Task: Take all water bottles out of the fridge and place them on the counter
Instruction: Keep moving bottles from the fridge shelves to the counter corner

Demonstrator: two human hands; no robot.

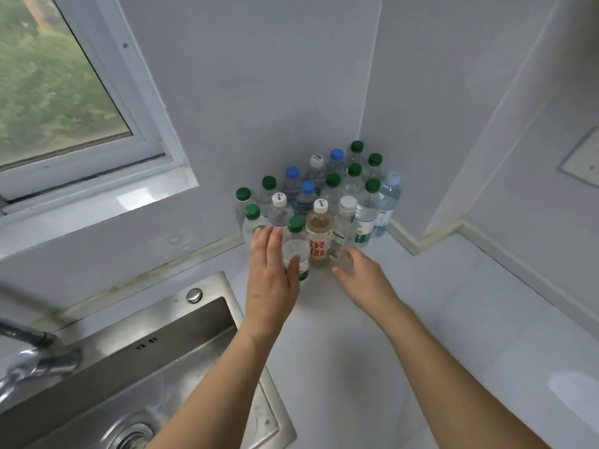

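Note:
Several water bottles (324, 196) with green, blue and white caps stand packed upright in the corner of the white counter (421, 319). At the front stand a green-capped bottle (296, 241), a tea-coloured bottle with a red-and-white label (319, 234) and a white-capped clear bottle (343, 228). My left hand (270, 277) is open, fingers straight, its thumb resting against the green-capped front bottle. My right hand (363, 273) is open just right of the front row, fingertips near the white-capped bottle's base. Neither hand holds anything. The fridge is out of view.
A steel sink (181, 345) with a tap (29, 354) lies at the lower left, next to my left arm. A window (64, 102) sits above it. Walls close the corner behind the bottles. The counter stretches to the right and front.

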